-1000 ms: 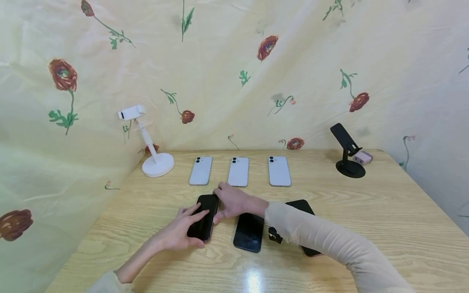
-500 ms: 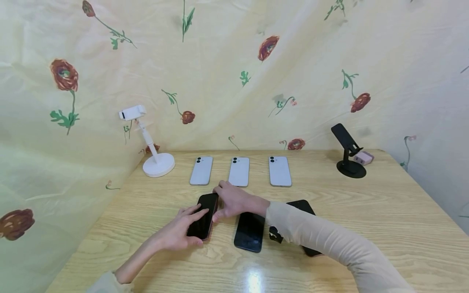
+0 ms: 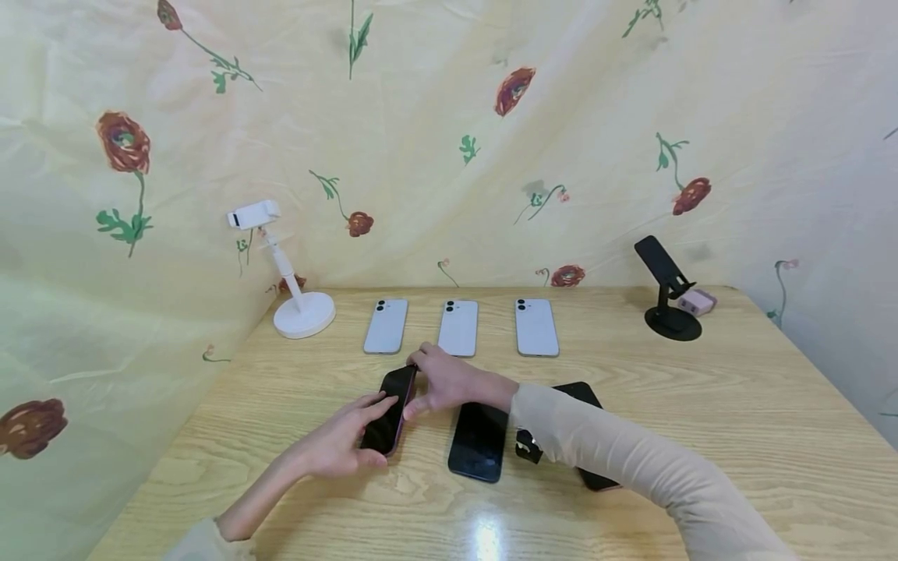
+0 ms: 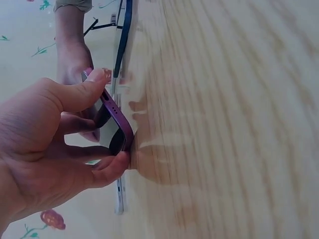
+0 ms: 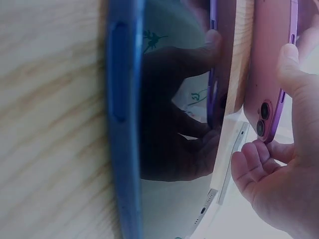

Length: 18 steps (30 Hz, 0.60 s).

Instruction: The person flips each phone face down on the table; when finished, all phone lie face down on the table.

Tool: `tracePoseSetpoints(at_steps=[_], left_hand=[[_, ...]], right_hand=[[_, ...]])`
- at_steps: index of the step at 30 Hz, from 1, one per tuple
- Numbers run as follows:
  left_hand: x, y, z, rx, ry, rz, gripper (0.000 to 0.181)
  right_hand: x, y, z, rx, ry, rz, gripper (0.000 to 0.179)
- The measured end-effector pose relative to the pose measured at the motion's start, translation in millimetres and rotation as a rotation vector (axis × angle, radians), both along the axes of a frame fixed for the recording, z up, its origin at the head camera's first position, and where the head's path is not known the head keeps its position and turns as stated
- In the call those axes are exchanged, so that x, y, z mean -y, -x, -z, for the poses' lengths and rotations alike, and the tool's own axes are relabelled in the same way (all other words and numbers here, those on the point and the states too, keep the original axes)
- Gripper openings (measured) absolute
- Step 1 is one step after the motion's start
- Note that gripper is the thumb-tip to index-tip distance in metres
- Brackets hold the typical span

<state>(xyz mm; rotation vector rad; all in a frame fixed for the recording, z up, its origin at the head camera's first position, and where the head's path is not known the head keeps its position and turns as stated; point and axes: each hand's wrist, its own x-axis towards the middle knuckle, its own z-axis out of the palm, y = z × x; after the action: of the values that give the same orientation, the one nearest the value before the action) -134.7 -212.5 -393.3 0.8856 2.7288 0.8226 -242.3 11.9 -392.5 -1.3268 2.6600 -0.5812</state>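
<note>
A pink smartphone (image 3: 381, 436) with a black screen stands tilted, its right edge raised off the wooden table. My left hand (image 3: 335, 446) grips its near end; in the left wrist view the thumb (image 4: 82, 94) lies on one corner and a finger on the opposite one. At the far end my right hand (image 3: 447, 379) holds the top and right edge. The right wrist view shows the phone's pink back (image 5: 269, 59) and two camera lenses, with the right thumb (image 5: 290, 64) on its side edge. Just right of it, a dark blue-edged phone (image 3: 477, 452) lies face up, partly under the right forearm.
Three white phones (image 3: 458, 331) lie back up in a row behind. A white phone stand (image 3: 303, 314) is at back left; a black stand (image 3: 662, 284) and a pinkish plug (image 3: 695, 302) at back right. Another phone (image 3: 585, 393) and a small black piece (image 3: 528, 447) are partly behind the right sleeve.
The pink phone has gone from nearly flat to tilted, its right edge rising. My right hand has moved slightly up and left with it, while the left hand keeps nearly the same place.
</note>
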Motion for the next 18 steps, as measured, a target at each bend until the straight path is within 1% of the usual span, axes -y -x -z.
tracePoseSetpoints(at_steps=[6,12,15,18], left_hand=[[0.5,-0.6,-2.4,-0.002,-0.009,0.018,0.084],[2.5,1.1,-4.7,0.027,-0.066,0.056,0.088],[4.3,2.0,-5.3,0.070,-0.105,0.074,0.090],[6.6,2.5,-5.6,0.119,-0.150,0.090,0.090]], right_hand=[[0.7,-0.7,-0.6,0.032,0.064,0.003,0.083],[3.1,-1.9,1.5,0.044,0.123,0.018,0.083],[4.6,-3.2,2.0,0.055,0.170,0.025,0.071],[6.6,-4.6,3.1,0.089,0.208,0.039,0.060]])
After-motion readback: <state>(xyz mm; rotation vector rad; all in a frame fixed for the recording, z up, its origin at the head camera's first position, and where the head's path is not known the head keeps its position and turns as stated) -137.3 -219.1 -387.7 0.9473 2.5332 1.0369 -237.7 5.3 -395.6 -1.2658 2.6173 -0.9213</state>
